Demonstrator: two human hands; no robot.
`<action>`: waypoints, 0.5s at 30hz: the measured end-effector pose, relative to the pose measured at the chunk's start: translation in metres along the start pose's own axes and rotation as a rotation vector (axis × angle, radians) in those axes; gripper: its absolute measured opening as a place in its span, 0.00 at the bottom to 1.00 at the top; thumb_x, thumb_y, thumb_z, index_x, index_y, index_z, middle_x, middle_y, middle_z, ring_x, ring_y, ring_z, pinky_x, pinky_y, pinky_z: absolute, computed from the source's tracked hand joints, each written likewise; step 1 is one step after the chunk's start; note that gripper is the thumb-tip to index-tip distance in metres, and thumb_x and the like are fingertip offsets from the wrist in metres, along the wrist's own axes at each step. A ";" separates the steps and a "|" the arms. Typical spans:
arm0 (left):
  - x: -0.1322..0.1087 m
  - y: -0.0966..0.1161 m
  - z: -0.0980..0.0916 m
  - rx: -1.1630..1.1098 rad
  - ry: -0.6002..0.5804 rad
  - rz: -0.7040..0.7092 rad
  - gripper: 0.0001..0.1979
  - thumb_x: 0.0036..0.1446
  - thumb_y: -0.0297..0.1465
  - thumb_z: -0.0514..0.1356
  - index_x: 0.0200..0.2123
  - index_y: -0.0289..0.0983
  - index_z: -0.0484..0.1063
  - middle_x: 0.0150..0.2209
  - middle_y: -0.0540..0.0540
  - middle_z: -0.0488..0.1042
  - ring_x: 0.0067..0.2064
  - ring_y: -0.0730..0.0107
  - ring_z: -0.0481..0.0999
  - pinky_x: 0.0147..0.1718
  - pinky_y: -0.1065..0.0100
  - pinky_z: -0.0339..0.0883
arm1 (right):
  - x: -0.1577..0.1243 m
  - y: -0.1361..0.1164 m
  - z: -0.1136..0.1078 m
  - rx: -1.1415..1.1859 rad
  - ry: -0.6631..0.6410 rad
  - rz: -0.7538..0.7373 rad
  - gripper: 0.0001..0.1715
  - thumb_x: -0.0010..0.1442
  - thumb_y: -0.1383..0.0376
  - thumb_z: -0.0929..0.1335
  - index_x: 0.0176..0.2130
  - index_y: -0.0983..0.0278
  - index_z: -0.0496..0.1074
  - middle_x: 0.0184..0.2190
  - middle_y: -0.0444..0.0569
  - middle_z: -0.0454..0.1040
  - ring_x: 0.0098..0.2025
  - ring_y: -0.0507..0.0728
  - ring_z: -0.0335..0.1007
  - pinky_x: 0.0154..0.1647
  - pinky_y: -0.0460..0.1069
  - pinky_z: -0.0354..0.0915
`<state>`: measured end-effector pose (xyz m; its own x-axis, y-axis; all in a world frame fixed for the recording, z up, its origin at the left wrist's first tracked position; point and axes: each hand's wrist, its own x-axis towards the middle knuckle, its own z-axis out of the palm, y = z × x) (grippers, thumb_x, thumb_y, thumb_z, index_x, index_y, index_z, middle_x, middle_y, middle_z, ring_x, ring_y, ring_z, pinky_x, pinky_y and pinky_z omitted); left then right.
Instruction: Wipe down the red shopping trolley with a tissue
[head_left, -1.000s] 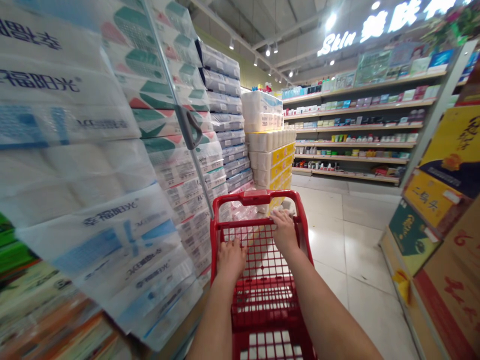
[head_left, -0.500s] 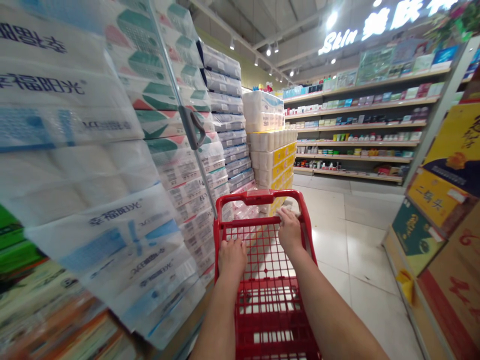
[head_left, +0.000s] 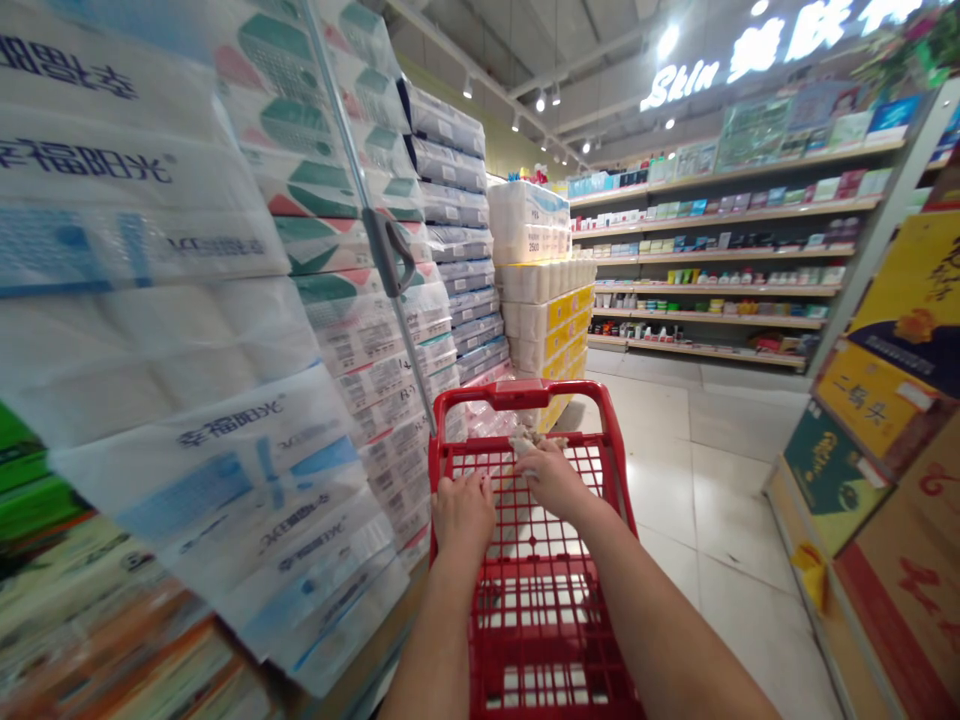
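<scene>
A red plastic shopping cart (head_left: 609, 447) stands right in front of me in a store aisle. My left hand (head_left: 463, 512) grips the cart's near rim on the left, fingers curled over it. My right hand (head_left: 553, 478) is over the middle of the basket, off the rim, fingers pinched on a small crumpled pale thing (head_left: 526, 440) that I cannot name. Both forearms reach forward from the bottom of the view.
Tall stacks of wrapped toilet paper packs (head_left: 225, 300) crowd the left side, with a metal pole and hook (head_left: 394, 262) in front. Stacked cardboard boxes (head_left: 885, 400) line the right. Shelves of small goods (head_left: 712, 270) run across the far end. Pale tiled floor (head_left: 712, 500) lies ahead on the right.
My right hand has left the cart's right rim and moved left over the basket, now pinching a small crumpled thing. My left hand has stayed on the rim.
</scene>
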<state>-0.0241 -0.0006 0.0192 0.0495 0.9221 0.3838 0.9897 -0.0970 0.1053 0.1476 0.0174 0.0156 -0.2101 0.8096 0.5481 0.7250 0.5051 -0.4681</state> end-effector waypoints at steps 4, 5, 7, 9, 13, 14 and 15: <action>0.000 -0.001 0.002 0.004 0.020 0.012 0.20 0.66 0.37 0.45 0.41 0.39 0.76 0.40 0.42 0.77 0.45 0.53 0.68 0.42 0.56 0.58 | -0.003 -0.018 -0.010 -0.105 -0.131 0.054 0.19 0.50 0.77 0.67 0.37 0.58 0.80 0.43 0.49 0.75 0.50 0.59 0.64 0.52 0.51 0.62; 0.000 -0.001 0.002 0.004 0.025 0.016 0.20 0.66 0.37 0.45 0.41 0.39 0.76 0.39 0.42 0.77 0.44 0.53 0.68 0.42 0.56 0.58 | -0.004 -0.023 -0.012 -0.146 -0.172 0.065 0.19 0.51 0.77 0.67 0.38 0.59 0.79 0.44 0.50 0.74 0.50 0.60 0.64 0.52 0.52 0.61; 0.000 -0.002 0.003 0.002 0.032 0.017 0.20 0.66 0.37 0.45 0.40 0.39 0.75 0.39 0.42 0.77 0.44 0.53 0.68 0.42 0.56 0.58 | -0.004 -0.035 -0.015 -0.237 -0.253 0.078 0.21 0.52 0.76 0.66 0.43 0.60 0.78 0.45 0.51 0.74 0.52 0.62 0.63 0.53 0.54 0.60; 0.001 -0.002 0.003 -0.006 0.032 0.016 0.20 0.66 0.37 0.44 0.40 0.39 0.75 0.39 0.42 0.77 0.44 0.53 0.68 0.41 0.56 0.59 | -0.003 -0.046 -0.015 -0.322 -0.310 0.101 0.24 0.53 0.75 0.65 0.48 0.62 0.75 0.49 0.53 0.72 0.54 0.64 0.61 0.53 0.55 0.60; 0.001 0.000 0.002 -0.039 0.025 0.015 0.19 0.66 0.37 0.45 0.40 0.38 0.75 0.40 0.42 0.77 0.45 0.54 0.69 0.43 0.57 0.59 | -0.010 -0.069 -0.013 -0.463 -0.405 0.237 0.21 0.54 0.72 0.66 0.48 0.63 0.74 0.51 0.56 0.70 0.56 0.69 0.60 0.50 0.57 0.63; 0.000 0.001 0.002 -0.050 0.026 0.016 0.19 0.66 0.37 0.45 0.41 0.38 0.75 0.40 0.42 0.77 0.45 0.54 0.69 0.43 0.57 0.59 | -0.016 -0.074 -0.013 -0.487 -0.413 0.271 0.23 0.53 0.72 0.67 0.49 0.62 0.73 0.52 0.56 0.70 0.55 0.69 0.61 0.49 0.58 0.63; 0.000 0.002 0.001 -0.060 0.026 0.016 0.19 0.66 0.36 0.45 0.41 0.37 0.75 0.41 0.42 0.77 0.46 0.54 0.69 0.43 0.56 0.59 | -0.024 -0.079 -0.014 -0.503 -0.414 0.297 0.25 0.52 0.71 0.68 0.51 0.61 0.72 0.54 0.56 0.69 0.55 0.69 0.62 0.49 0.58 0.63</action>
<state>-0.0219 -0.0003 0.0182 0.0614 0.9101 0.4099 0.9788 -0.1353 0.1537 0.1040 -0.0460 0.0494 -0.1162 0.9889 0.0926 0.9839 0.1274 -0.1257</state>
